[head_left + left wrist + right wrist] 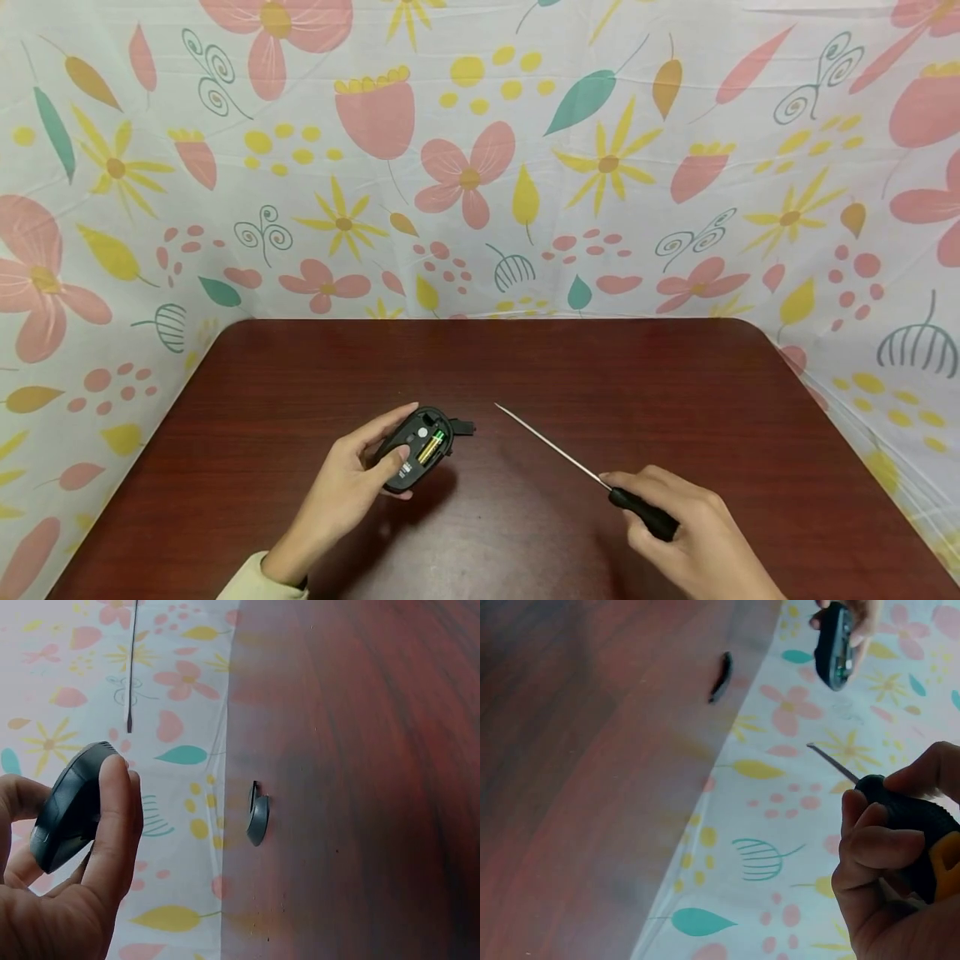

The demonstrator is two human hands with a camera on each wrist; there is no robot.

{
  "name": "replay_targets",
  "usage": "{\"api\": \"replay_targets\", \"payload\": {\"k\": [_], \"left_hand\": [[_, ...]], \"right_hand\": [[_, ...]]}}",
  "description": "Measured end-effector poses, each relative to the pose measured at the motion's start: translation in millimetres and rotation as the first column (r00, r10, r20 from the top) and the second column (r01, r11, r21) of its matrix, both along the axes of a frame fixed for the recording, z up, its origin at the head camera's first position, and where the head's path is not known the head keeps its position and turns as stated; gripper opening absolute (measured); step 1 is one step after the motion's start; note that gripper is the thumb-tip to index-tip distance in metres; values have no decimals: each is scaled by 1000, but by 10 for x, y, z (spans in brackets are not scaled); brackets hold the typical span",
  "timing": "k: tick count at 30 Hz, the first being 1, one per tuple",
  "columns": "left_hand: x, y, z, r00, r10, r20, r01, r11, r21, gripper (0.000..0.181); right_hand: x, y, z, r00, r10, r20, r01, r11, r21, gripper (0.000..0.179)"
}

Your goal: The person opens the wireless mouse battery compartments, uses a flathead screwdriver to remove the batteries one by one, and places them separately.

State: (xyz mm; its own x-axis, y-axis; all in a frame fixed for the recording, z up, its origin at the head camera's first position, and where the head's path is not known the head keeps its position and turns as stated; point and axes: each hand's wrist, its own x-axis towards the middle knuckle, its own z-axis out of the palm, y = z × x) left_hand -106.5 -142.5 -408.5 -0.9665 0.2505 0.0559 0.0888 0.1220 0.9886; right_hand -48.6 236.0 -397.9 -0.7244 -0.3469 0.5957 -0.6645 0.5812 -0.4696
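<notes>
My left hand (347, 477) grips a black computer mouse (408, 477) above the table, thumb across its underside, which faces up in the head view. Its battery bay lies uncovered, and a green-and-gold battery (431, 448) sits inside. Just beyond the mouse, a small curved black piece like a battery cover (258, 820) rests on the table. My right hand (693, 521) holds a screwdriver (643, 512) by its black handle; yellow shows on the handle in the right wrist view. Its long metal shaft points up and left toward the mouse, its flat tip apart from it.
Both hands are over a dark red-brown wooden table (495, 358) with rounded far corners. A white cloth (480, 100) printed with flowers and leaves hangs behind the table and along both sides.
</notes>
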Motion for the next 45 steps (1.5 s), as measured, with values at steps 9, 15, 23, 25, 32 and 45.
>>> {"api": "replay_targets", "payload": {"k": [9, 15, 23, 25, 32, 45], "left_hand": [[-73, -16, 31, 999, -26, 44, 25, 1000, 13, 48], [-116, -29, 50, 999, -38, 25, 38, 999, 7, 47], [-123, -5, 68, 998, -59, 3, 59, 998, 8, 47], [-122, 4, 71, 998, -63, 0, 63, 998, 9, 47], [-105, 29, 82, 997, -76, -9, 76, 997, 7, 46], [-95, 65, 71, 998, -53, -27, 52, 998, -24, 48]], "right_hand": [[-9, -13, 171, 995, 97, 3, -97, 995, 20, 66], [4, -47, 313, 982, 170, 79, -173, 984, 33, 66], [-47, -118, 341, 966, 237, 104, -240, 971, 14, 56], [-46, -130, 346, 966, 229, 124, -232, 973, 13, 56], [-45, -179, 362, 964, 229, 131, -234, 972, 17, 57], [25, -243, 324, 980, 162, 119, -172, 982, 81, 56]]}}
